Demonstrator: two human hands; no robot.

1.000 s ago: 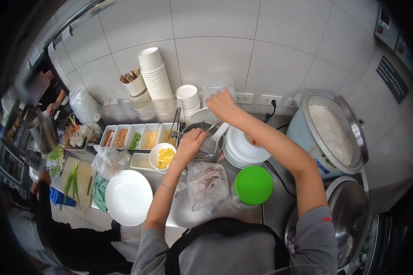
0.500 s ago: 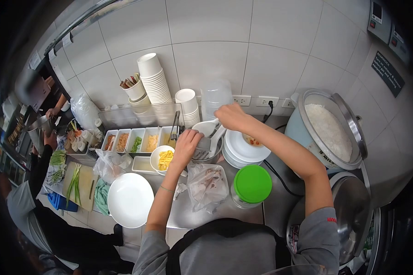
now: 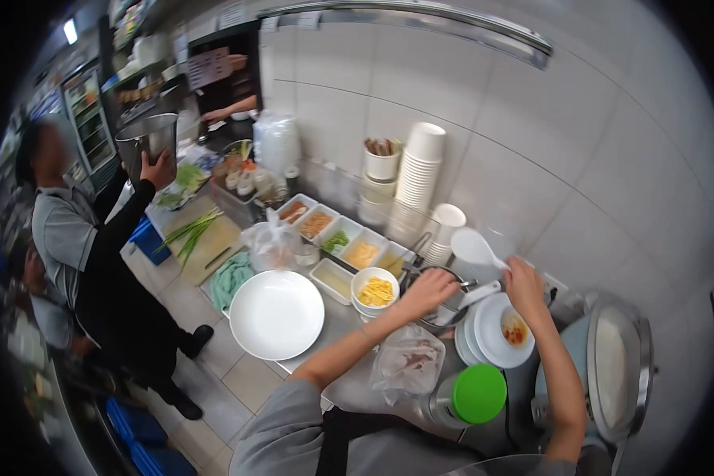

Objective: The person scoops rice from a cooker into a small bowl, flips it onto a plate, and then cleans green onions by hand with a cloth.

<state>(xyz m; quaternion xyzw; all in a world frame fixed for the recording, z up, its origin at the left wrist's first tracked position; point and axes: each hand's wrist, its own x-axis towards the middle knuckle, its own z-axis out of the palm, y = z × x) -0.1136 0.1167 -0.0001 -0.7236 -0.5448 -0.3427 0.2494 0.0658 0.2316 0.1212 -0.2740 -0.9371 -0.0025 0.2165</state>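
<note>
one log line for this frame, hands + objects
left hand: on metal pot | right hand: holds white rice paddle | nearby: plate stack

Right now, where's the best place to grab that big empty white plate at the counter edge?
Take the white plate by its near rim, the side overhanging the counter edge. That part looks free from below, so fingers could probably slip under it, while the bowl of yellow food and trays crowd its far side.

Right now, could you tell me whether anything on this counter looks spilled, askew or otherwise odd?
Nothing looks spilled or broken. The right hand holds a white rice paddle up, the left hand rests at the metal pot, and the rice cooker stands open. A white plate sits close to the counter's front edge.
</note>
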